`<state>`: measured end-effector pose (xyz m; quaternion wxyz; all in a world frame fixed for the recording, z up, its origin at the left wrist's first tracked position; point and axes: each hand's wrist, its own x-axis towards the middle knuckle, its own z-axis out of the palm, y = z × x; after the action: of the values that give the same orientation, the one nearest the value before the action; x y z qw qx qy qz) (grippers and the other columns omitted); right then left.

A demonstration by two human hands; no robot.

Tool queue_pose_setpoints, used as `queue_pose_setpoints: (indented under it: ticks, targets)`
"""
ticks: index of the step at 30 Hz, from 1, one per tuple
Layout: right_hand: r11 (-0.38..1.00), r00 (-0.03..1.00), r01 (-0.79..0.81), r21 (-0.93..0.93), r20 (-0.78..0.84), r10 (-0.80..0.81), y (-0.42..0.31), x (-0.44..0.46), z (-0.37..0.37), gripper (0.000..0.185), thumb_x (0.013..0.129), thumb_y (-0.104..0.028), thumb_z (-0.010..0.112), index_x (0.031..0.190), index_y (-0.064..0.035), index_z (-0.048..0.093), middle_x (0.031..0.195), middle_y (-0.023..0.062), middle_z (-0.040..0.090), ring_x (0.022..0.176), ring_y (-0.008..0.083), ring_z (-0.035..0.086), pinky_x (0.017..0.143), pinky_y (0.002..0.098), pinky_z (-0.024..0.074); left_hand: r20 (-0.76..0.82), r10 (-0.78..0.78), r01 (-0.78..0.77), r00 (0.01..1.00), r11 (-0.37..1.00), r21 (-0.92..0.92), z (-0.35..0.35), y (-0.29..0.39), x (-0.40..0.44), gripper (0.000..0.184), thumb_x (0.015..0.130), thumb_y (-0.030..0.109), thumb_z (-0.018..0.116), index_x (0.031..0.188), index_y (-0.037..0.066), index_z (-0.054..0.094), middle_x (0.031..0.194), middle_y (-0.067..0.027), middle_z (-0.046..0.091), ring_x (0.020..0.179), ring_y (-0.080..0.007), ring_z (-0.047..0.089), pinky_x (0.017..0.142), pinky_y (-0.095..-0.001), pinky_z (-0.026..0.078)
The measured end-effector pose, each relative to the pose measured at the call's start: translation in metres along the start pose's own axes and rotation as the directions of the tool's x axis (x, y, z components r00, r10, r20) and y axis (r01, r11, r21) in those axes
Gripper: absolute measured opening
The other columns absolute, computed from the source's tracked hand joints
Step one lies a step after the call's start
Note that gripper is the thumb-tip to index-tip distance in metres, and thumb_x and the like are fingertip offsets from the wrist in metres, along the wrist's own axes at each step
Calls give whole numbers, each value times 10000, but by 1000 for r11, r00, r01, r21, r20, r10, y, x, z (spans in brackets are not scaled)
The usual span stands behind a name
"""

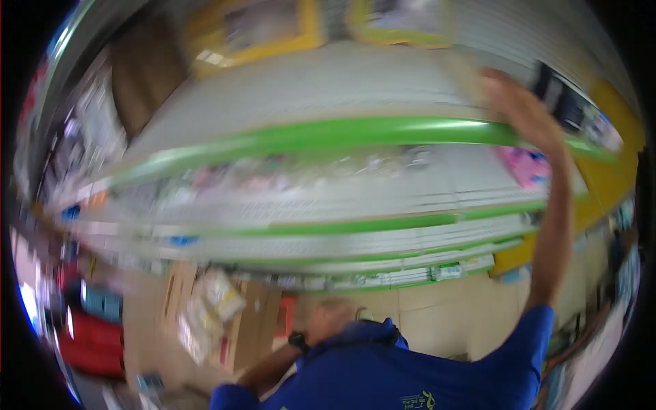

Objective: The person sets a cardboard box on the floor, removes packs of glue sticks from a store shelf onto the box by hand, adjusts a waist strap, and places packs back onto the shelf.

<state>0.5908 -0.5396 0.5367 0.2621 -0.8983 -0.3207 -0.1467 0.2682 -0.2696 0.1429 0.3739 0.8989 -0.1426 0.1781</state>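
Note:
My right hand [516, 106] reaches out to the upper shelf [301, 96], above its green front edge. Its fingers look stretched out, though motion blurs them. Just right of it stands a dark and white package [574, 102]; a pink item [526, 166] lies on the shelf below. Near my chest is my left hand [331, 320], with a dark band on the wrist. It is blurred, and its fingers cannot be made out.
An open cardboard box [256, 321] with clear plastic packets [208, 314] stands on the floor [437, 311] at the lower left. Yellow-framed items [256, 31] are at the top. Red bins [92, 342] stand at the far left.

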Motion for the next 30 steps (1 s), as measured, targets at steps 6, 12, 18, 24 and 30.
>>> queue_pose_setpoints:
  ticks: [6, 12, 18, 24, 30]
  targets:
    - [998, 996, -39, -52, -85, 35, 16, 15, 20, 590, 975, -522, 389, 1401, -120, 463, 1412, 142, 462, 1333, 246, 386, 1126, 331, 235, -230, -531, 566, 815, 814, 128, -61, -70, -74, 192, 842, 148, 594, 992, 45, 655, 934, -174, 668, 842, -343, 654, 742, -420, 530]
    - [982, 999, 10, -186, -47, -19, 37, 20, 16, 604, 977, -556, 311, 1435, -177, 416, 1536, 104, 273, 1409, 253, 261, 1173, 347, 121, -736, -508, 872, 447, 432, 231, -124, -127, -139, 326, 775, 169, 670, 1057, 19, 609, 1045, -188, 604, 1007, -381, 556, 863, -464, 456]
    - [956, 972, 144, -256, -144, -185, 35, 19, 27, 561, 1010, -485, 262, 1421, -144, 434, 1473, 106, 391, 1382, 243, 317, 1166, 368, 157, -665, -728, 973, 164, 7, 231, -156, -204, -178, 610, 748, 390, 728, 1140, -36, 536, 1135, -222, 538, 1113, -377, 502, 915, -454, 442]
    - [992, 991, 84, -96, -94, -93, 45, 17, 20, 554, 1024, -449, 278, 1418, -91, 430, 1467, 124, 398, 1370, 241, 331, 1147, 347, 184, -713, -701, 944, -20, -248, 217, -149, -237, -171, 788, 692, 519, 749, 1214, -3, 476, 1261, -186, 471, 1173, -371, 467, 944, -474, 445]
    - [996, 976, 77, -38, -202, -83, -8, 3, 28, 557, 1019, -427, 331, 1332, -2, 511, 1377, 145, 505, 1310, 239, 421, 1111, 313, 242, -573, -802, 917, -171, -342, 205, -167, -228, -146, 909, 626, 581, 785, 1254, 23, 439, 1306, -190, 449, 1249, -364, 431, 981, -479, 435]
